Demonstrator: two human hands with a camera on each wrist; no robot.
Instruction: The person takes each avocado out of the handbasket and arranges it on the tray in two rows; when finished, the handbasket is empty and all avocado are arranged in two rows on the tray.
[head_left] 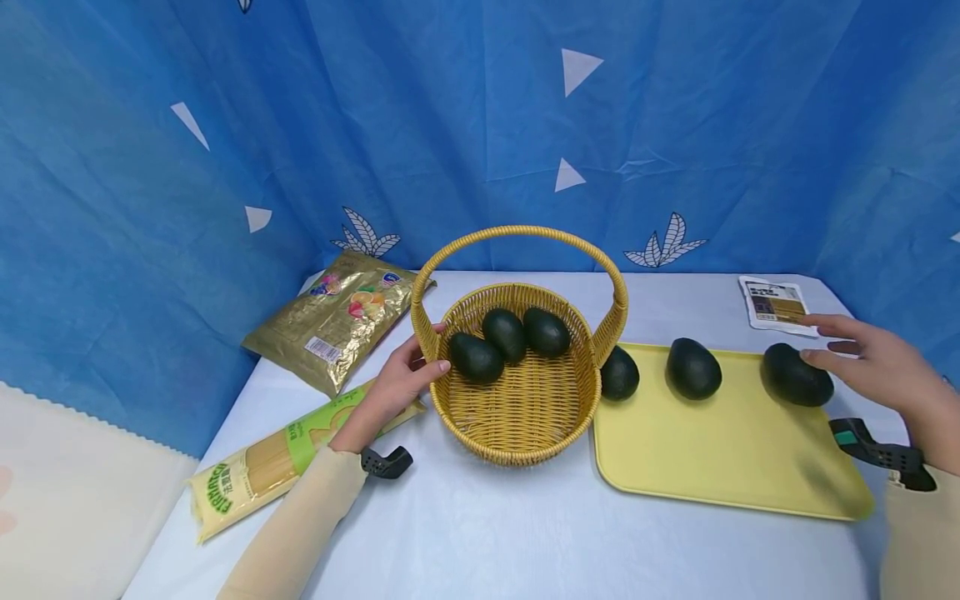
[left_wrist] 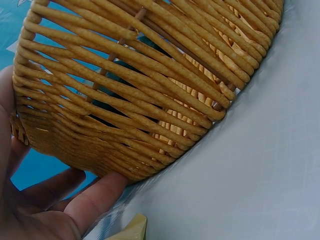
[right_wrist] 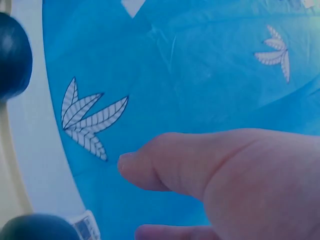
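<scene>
A woven basket (head_left: 517,425) with a tall handle stands mid-table with three dark avocados (head_left: 505,335) inside. My left hand (head_left: 393,383) holds its left rim, thumb over the edge. In the left wrist view, fingers (left_wrist: 97,200) curl against the outside of the weave (left_wrist: 150,115). Three more avocados lie in a row along the back of a yellow tray (head_left: 720,467). Over the rightmost avocado (head_left: 797,375) is my right hand (head_left: 877,362), fingers spread and slightly bent. In the right wrist view, the thumb (right_wrist: 165,160) stands apart from the avocado at lower left (right_wrist: 37,229).
A gold foil bag (head_left: 341,321) lies at the back left, with a pack of dried noodles (head_left: 277,454) in front of it. Behind the tray is a small white and brown sachet (head_left: 776,307). Blue printed cloth (head_left: 480,125) hangs behind the table.
</scene>
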